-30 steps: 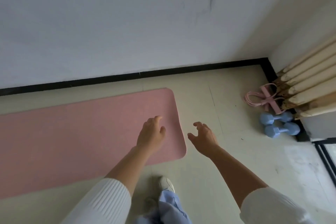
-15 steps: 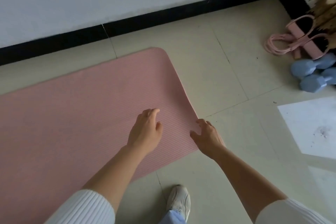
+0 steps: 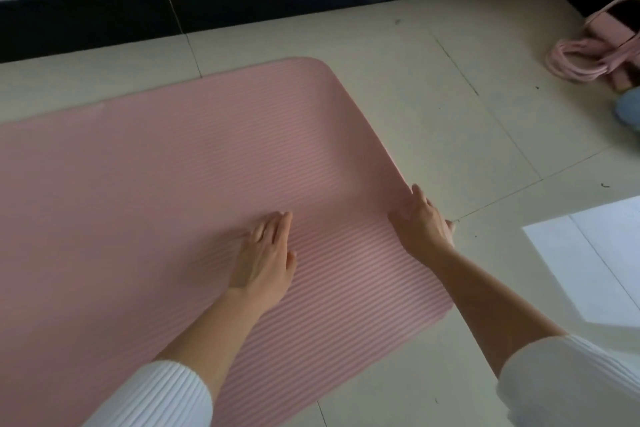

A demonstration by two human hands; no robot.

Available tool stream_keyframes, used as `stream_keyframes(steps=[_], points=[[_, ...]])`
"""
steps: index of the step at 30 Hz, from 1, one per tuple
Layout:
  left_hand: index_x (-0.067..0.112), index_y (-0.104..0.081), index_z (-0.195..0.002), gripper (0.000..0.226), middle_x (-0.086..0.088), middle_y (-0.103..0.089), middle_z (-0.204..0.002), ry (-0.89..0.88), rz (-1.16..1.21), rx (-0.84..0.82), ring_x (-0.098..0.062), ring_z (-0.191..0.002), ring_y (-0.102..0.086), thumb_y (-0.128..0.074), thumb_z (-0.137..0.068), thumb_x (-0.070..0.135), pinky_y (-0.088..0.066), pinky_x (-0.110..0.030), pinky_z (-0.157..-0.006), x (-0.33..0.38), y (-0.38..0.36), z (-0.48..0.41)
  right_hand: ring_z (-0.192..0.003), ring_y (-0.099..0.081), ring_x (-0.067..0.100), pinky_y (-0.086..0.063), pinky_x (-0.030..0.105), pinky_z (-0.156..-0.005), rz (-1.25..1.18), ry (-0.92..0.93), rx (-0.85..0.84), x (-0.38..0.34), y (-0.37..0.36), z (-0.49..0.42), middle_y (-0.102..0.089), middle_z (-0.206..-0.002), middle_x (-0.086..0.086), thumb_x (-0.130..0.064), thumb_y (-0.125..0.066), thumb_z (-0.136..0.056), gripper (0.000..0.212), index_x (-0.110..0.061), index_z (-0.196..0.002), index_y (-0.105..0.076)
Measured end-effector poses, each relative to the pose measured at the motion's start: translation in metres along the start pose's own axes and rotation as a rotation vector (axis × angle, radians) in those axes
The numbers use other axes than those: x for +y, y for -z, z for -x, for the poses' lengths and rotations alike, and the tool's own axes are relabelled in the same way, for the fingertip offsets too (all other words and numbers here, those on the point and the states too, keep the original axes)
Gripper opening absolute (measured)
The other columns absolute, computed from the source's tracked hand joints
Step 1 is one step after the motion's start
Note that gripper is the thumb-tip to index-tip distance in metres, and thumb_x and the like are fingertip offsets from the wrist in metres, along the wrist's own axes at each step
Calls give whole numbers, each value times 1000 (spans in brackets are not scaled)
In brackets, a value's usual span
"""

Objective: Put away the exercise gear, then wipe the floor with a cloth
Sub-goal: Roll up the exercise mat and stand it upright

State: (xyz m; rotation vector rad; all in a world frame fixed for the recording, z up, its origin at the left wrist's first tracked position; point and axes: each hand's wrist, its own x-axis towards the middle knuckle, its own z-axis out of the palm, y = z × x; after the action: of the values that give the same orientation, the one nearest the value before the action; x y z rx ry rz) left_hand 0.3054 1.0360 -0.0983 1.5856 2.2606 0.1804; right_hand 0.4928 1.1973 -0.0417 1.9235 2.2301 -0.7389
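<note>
A pink ribbed exercise mat (image 3: 173, 184) lies flat on the tiled floor, filling the left and middle of the head view. My left hand (image 3: 265, 255) rests palm down on the mat near its right end, fingers together and flat. My right hand (image 3: 424, 224) is at the mat's right short edge, with its thumb on top and its fingers curled under the edge. A pink resistance band set (image 3: 595, 52) lies on the floor at the far right. Just below it shows a sliver of a blue dumbbell (image 3: 628, 109), cut off by the frame.
A black skirting board (image 3: 242, 0) runs along the white wall behind the mat. Pale floor tiles (image 3: 467, 135) stretch between the mat and the gear at the right. A bright patch of light (image 3: 595, 260) falls on the floor at the right.
The view has dropped closer to the floor. My left hand has come down flat onto the mat, and my right hand has closed around the mat's right edge.
</note>
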Motion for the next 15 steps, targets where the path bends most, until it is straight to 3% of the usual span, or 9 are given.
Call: stream_keyframes(steps=[3,4,5,6,8,11,13,15], points=[[7,-14,-150,68,-11,-39,-147,-14,19,11,-28,-134,-35,-45,-94,28,-36,-42,-108,-4,-3,-2,-104,-58,31,-43,41,-92,-160,-29,125,-7,4,-9,-64,-116,9,-32,-44,-93,43,-16,-134,-47],[7,-11,-150,69,-11,-43,-144,-3,40,16,-29,-131,-39,-43,-94,29,-38,-42,-105,-2,-1,-4,-89,-60,29,-46,35,-78,-238,-20,174,-9,7,-10,-66,-97,9,-31,-43,-93,33,-15,-118,-60],[7,-7,-150,70,-12,-46,-141,1,62,14,-30,-127,-42,-42,-94,30,-39,-43,-103,1,1,-6,-71,-55,26,-41,31,-62,-300,-17,202,-12,10,-10,-60,-75,7,-30,-43,-94,26,-15,-90,-64],[8,-1,-151,72,-13,-46,-141,8,91,5,-31,-126,-42,-40,-95,31,-39,-43,-103,4,6,-7,-58,-45,23,-31,29,-53,-332,-15,205,-17,13,-10,-46,-60,5,-30,-44,-94,33,-15,-67,-55],[14,11,-150,74,-13,-44,-143,55,176,-24,-32,-128,-40,-37,-98,36,-37,-44,-104,11,12,-10,-47,-38,20,-25,27,-49,-383,-16,93,-25,23,-8,-40,-51,3,-31,-50,-93,44,-12,-53,-47],[34,21,-145,70,-7,-39,-148,188,484,-111,-31,-132,-40,-23,-96,55,-31,-48,-110,18,25,-14,-59,-59,11,-42,24,-63,-507,82,-178,-39,32,-4,-69,-65,4,-35,-66,-87,34,-10,-65,-74],[39,15,-147,71,6,-23,-156,298,794,-138,-24,-140,-31,-16,-89,68,-18,-46,-117,21,38,-21,-68,-54,13,-41,27,-66,-480,125,-231,-48,30,-2,-68,-78,11,-41,-76,-76,33,-8,-77,-75],[36,-3,-150,78,12,-21,-155,405,1132,-51,-20,-139,-32,-23,-85,73,-18,-44,-116,23,55,-32,-72,-52,13,-39,25,-64,-460,143,-278,-59,24,3,-62,-87,7,-40,-81,-71,42,-5,-91,-69]])
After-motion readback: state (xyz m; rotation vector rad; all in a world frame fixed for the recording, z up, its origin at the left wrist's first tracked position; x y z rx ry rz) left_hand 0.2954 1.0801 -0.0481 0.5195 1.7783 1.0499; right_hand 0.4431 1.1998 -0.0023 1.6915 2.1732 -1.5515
